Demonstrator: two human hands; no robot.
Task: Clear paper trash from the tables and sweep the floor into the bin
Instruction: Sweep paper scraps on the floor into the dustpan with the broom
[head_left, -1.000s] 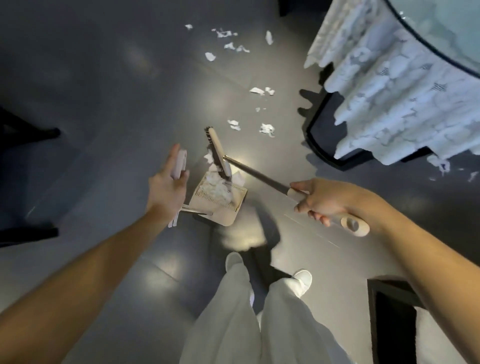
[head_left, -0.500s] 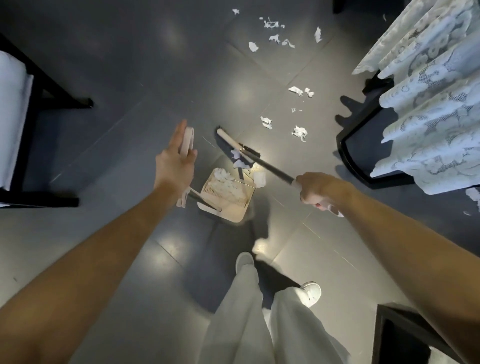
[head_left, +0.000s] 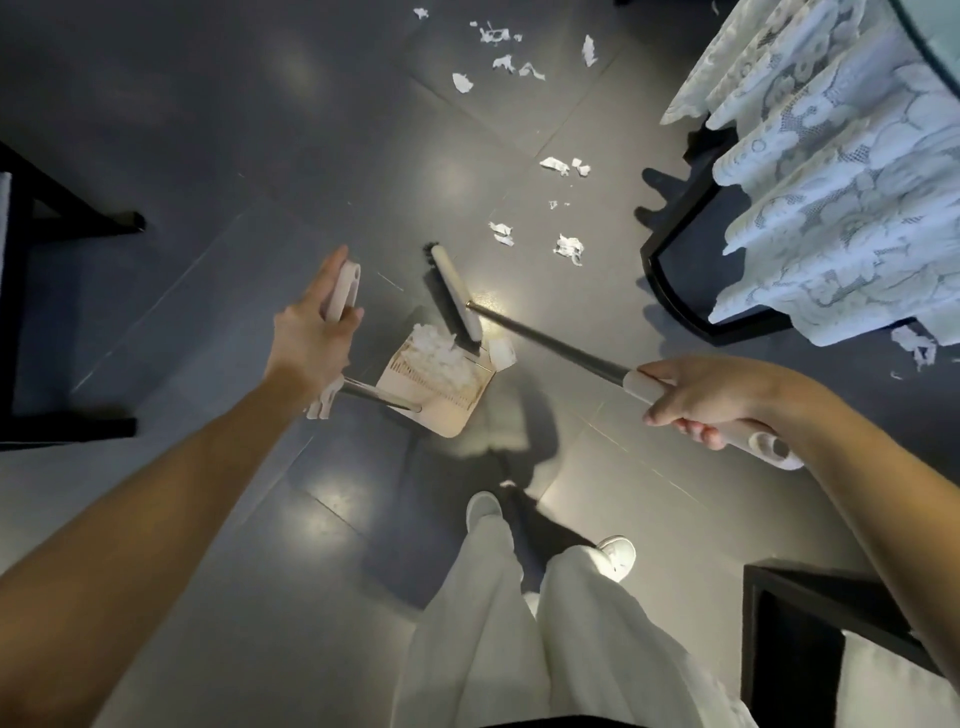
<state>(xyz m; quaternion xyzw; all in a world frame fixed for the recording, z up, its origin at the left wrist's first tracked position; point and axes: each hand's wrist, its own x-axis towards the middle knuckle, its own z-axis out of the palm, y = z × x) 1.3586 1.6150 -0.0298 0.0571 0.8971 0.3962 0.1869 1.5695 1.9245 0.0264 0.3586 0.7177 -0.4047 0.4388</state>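
Paper scraps, white and torn, lie in two lots: a heap (head_left: 441, 356) inside the dustpan, and loose pieces (head_left: 569, 248) strewn over the grey tiled floor (head_left: 234, 156) from just beyond the pan to the far edge of view.

At left, the left hand (head_left: 311, 338) grasps the upright handle of the beige plastic dustpan (head_left: 447, 410), with the thumb wrapped round it and the forefinger laid straight along it. The pan sits on the floor. The beige-headed, dark-bristled broom (head_left: 457, 296) stands at the pan's far lip, against the heap. One stray scrap (head_left: 501, 354) lies just outside the pan's right corner. The right hand (head_left: 711, 397) is clenched round the broom's beige grip.

Risks, as judged:
- A hard stroke could flick light paper over or past the pan.
- Tilting the handle could spill the heap.
- Pieces (head_left: 914, 345) near the hem of the white lace tablecloth (head_left: 831, 182), far right, could be missed.
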